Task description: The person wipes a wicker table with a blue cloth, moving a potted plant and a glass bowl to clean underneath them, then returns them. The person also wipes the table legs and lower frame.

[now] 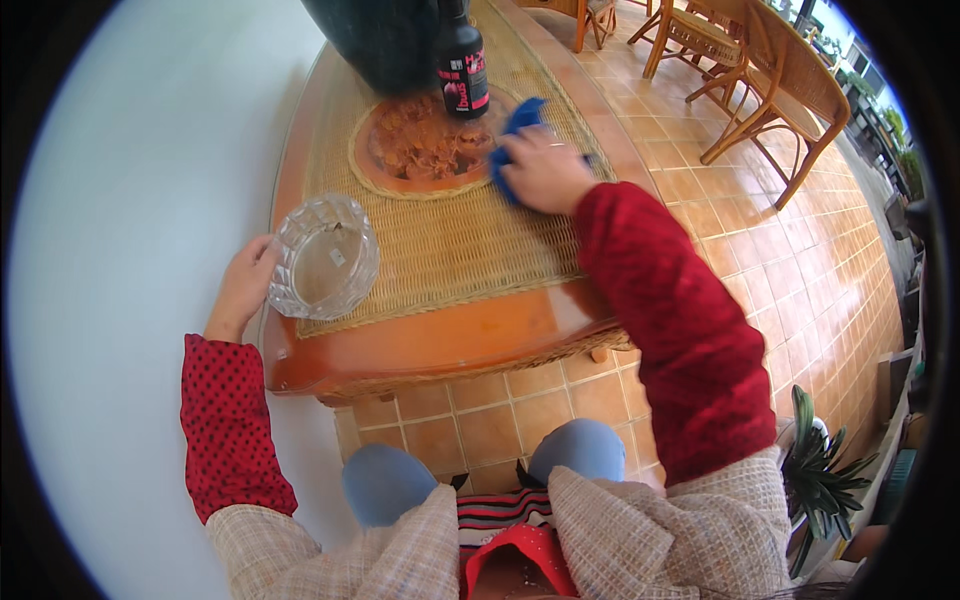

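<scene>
My left hand (247,279) grips the near-left rim of a clear cut-glass bowl (358,255), which is tilted a little above the left edge of the table. A small pale label and a dark speck show at the bowl's bottom. Under my right hand (546,169) a blue cloth (504,180) is pressed against the woven rattan tabletop (450,247); the hand is slightly blurred. Just beyond the cloth stands a black bottle (463,75) with pink printing, upright on the round carved inlay (420,150) in the table's middle.
A large dark vessel (382,45) stands at the table's far end. Along the left runs a white wall (150,187). Rattan chairs (787,82) are on the tiled floor (720,202) to the right, and a potted plant (817,472) is at lower right.
</scene>
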The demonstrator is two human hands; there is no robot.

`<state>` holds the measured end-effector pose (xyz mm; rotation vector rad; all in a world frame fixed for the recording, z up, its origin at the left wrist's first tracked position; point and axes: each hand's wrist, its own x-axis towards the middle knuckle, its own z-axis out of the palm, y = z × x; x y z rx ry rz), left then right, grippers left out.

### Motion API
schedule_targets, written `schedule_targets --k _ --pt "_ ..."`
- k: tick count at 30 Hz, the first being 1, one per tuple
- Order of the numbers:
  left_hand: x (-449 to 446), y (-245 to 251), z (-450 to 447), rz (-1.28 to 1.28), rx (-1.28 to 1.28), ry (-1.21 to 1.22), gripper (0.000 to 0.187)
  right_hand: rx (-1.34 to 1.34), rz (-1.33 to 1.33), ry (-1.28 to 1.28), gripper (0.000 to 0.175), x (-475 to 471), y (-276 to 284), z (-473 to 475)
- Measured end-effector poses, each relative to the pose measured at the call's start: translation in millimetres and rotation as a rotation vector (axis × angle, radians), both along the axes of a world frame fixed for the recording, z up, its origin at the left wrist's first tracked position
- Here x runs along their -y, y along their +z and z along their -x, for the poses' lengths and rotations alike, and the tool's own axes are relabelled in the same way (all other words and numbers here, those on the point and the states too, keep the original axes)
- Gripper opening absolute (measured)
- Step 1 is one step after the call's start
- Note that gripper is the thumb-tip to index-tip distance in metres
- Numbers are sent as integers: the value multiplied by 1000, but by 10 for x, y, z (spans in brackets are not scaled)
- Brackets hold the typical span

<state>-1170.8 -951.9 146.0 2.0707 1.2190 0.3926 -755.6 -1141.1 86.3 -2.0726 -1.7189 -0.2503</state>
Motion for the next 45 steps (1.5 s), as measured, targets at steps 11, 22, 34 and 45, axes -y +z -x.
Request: schedule_targets --k 11,22,34,45 --pt "-47 262 -2873 -222 457 -164 128 65 0 424 48 770 142 323" --pt "-226 -43 -3641 -226 683 -26 94 67 -26 -161 56 312 -82 -337" --pt "194 557 -1207 -95 871 -83 66 42 151 -339 57 -759 31 -718" --pt "329 22 17 -497 1030 448 61 -33 123 -37 48 -1746 158 -235"
